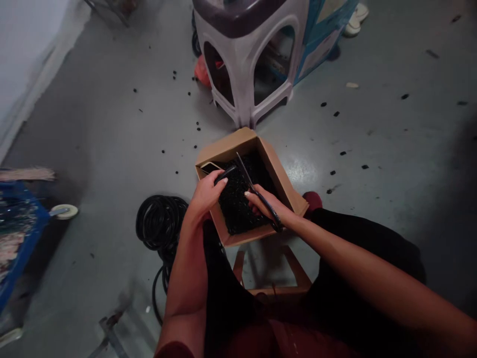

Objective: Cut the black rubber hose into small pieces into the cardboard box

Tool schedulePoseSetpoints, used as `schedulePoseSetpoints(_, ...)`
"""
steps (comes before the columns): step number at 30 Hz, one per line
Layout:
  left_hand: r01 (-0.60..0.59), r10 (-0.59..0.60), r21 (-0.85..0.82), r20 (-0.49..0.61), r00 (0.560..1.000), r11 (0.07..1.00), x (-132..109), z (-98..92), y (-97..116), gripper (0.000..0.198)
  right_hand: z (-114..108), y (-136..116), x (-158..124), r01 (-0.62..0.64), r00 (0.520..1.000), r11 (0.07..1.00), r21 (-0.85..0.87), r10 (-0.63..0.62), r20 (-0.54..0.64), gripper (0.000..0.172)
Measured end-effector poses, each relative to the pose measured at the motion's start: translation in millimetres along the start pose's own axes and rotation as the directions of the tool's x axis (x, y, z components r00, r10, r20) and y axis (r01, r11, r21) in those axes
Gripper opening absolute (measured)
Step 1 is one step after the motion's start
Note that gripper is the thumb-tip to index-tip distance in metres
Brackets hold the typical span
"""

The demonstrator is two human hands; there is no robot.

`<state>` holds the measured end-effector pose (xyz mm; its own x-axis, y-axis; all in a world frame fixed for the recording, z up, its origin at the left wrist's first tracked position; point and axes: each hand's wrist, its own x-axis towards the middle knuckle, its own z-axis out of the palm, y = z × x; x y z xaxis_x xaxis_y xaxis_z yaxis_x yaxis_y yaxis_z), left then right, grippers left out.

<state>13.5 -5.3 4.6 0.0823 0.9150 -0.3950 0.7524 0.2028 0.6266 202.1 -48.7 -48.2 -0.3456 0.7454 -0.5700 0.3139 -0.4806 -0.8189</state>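
Observation:
My left hand (209,191) is closed around a black ribbed tube (228,172), whose end points toward the middle of a cardboard box (285,179). In my right hand (261,201) is a pair of scissors (249,175) with dark handles. Its blades reach up and left, close to the tube's end; whether they touch it I cannot tell. Many small black pieces (242,211) fill the box below both hands. On the floor left of my left arm lies a coil of black tubing (158,221).
A pale plastic stool (244,69) with a dark top stands just beyond the box, beside a blue carton (316,44). Small black bits lie scattered across the floor (122,144). At the far left is a blue crate (22,248) on wheels.

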Motion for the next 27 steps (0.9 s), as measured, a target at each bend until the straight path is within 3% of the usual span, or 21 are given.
schedulePoseSetpoints(8, 0.0, -0.01, -0.128, -0.072, 0.997, 0.992, 4.8, 0.5, -7.7, 0.034, 0.2, -1.1, -5.7, 0.054, 0.999, 0.994, -0.092, -0.053, 0.01, 0.03)
schedulePoseSetpoints(15, -0.012, 0.011, -0.047, -0.029, 1.0, 0.999, 3.1, 3.3, -0.6, 0.031, 3.4, 1.4, -4.1, 0.082, 0.997, 0.977, -0.197, -0.082, 0.009, 0.038)
schedulePoseSetpoints(27, -0.024, 0.024, 0.005, 0.029, 0.999, 1.0, 1.7, 8.0, 6.8, 0.034, 1.7, -2.1, -5.6, 0.084, 0.996, 0.974, -0.21, -0.079, 0.033, 0.041)
